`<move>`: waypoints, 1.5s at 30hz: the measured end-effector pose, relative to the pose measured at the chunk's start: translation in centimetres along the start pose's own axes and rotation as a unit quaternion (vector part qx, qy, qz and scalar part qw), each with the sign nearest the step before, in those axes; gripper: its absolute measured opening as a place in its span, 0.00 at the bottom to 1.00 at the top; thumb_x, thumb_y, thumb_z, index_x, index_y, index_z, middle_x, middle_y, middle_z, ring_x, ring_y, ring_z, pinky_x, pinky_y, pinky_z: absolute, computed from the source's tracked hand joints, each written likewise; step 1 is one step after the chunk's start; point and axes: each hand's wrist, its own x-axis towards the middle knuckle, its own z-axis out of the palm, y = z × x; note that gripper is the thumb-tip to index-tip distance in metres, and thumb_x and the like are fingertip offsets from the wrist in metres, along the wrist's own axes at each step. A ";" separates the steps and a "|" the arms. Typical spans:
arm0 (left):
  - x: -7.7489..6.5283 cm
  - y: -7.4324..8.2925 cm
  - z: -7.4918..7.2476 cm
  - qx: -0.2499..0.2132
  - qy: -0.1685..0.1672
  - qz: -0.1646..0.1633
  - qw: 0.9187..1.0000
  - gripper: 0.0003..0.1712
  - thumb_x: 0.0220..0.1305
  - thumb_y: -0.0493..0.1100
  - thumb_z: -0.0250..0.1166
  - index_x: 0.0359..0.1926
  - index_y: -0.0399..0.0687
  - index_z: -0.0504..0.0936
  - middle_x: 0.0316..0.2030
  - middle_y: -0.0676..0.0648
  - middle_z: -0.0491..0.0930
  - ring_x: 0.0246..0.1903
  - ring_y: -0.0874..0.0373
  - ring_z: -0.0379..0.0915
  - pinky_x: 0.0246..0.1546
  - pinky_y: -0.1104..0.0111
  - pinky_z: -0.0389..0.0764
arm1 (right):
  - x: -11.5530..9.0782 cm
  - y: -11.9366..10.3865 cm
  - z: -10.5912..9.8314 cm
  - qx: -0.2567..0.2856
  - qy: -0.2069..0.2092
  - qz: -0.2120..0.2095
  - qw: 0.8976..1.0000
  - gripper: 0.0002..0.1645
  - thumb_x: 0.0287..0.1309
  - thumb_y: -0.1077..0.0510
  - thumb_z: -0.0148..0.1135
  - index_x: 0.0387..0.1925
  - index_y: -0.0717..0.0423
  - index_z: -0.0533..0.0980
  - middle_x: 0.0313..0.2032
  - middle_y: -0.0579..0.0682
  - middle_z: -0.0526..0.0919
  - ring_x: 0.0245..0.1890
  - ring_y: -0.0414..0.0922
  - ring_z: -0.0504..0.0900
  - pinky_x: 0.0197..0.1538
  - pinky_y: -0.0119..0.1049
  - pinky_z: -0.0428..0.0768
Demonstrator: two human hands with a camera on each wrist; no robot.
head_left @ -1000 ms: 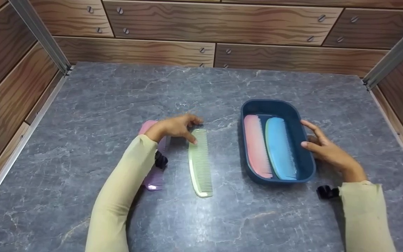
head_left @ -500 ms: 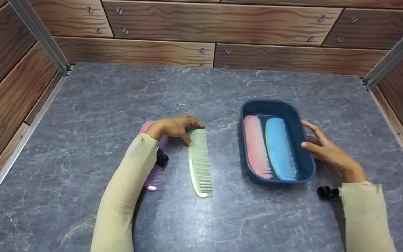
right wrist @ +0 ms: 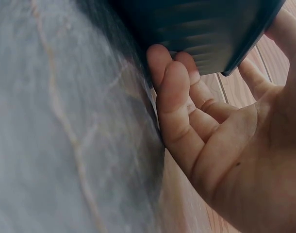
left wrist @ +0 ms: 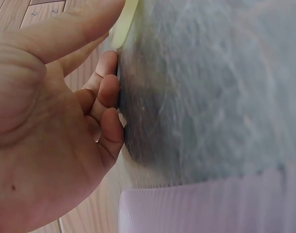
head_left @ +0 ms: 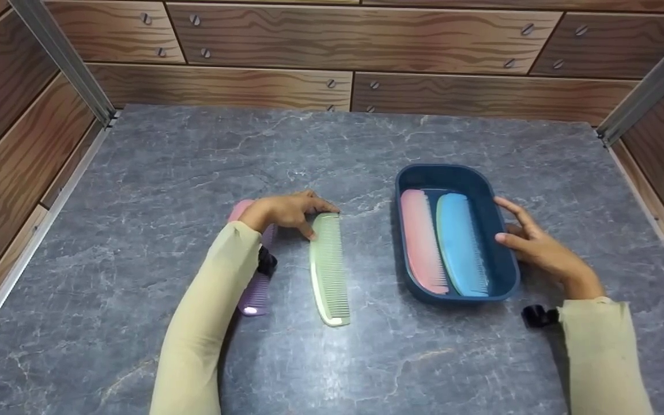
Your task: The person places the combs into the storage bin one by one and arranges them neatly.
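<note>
A pale green comb [head_left: 329, 271] lies on the grey table, teeth facing right. My left hand [head_left: 286, 212] pinches its far end, thumb at the spine and index finger at the tip. In the left wrist view, the comb's end [left wrist: 123, 29] shows beside the thumb, with the other fingers curled near the table. A pink-to-purple comb [head_left: 256, 297] lies partly hidden under my left wrist. To the right stands a dark blue plastic tray [head_left: 502, 271] holding a pink comb [head_left: 424, 242] and a blue comb [head_left: 461, 245]. My right hand [head_left: 545, 251] grips the tray's right rim.
Wood-patterned panels [head_left: 366, 37] wall the grey marbled table [head_left: 193, 155] at the back and both sides. Metal posts [head_left: 64, 63] rise at its far corners. Bare tabletop separates the green comb from the tray.
My left thumb has slid from the top of the green comb to its spine edge, and the index finger has come down at its far end. The right hand stays on the tray.
</note>
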 end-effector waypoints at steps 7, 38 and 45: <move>0.0 -0.1 0.1 -0.007 0.004 0.006 1.000 0.43 0.53 0.37 0.72 0.70 0.55 0.66 0.63 0.40 0.63 0.62 0.46 0.58 0.68 0.51 0.60 | 0.0 0.1 0.1 0.001 0.002 -0.005 1.000 0.42 0.71 0.55 0.49 0.75 0.32 0.39 0.65 0.71 0.57 0.49 0.34 0.77 0.48 0.31 0.79; -0.2 0.2 0.5 -0.149 0.030 -0.027 0.988 0.42 0.53 0.26 0.66 0.68 0.50 0.65 0.60 0.38 0.67 0.53 0.51 0.66 0.59 0.60 0.70 | 0.1 0.1 0.0 -0.018 0.007 -0.001 1.000 0.43 0.71 0.53 0.50 0.75 0.32 0.38 0.66 0.73 0.56 0.49 0.33 0.75 0.48 0.34 0.78; -0.7 0.0 0.3 -0.183 0.046 -0.010 0.982 0.38 0.53 0.24 0.63 0.67 0.45 0.67 0.52 0.39 0.73 0.47 0.54 0.70 0.45 0.68 0.74 | 0.1 0.0 0.0 -0.020 0.005 0.000 1.000 0.43 0.71 0.53 0.50 0.76 0.32 0.38 0.66 0.73 0.55 0.49 0.34 0.75 0.47 0.36 0.78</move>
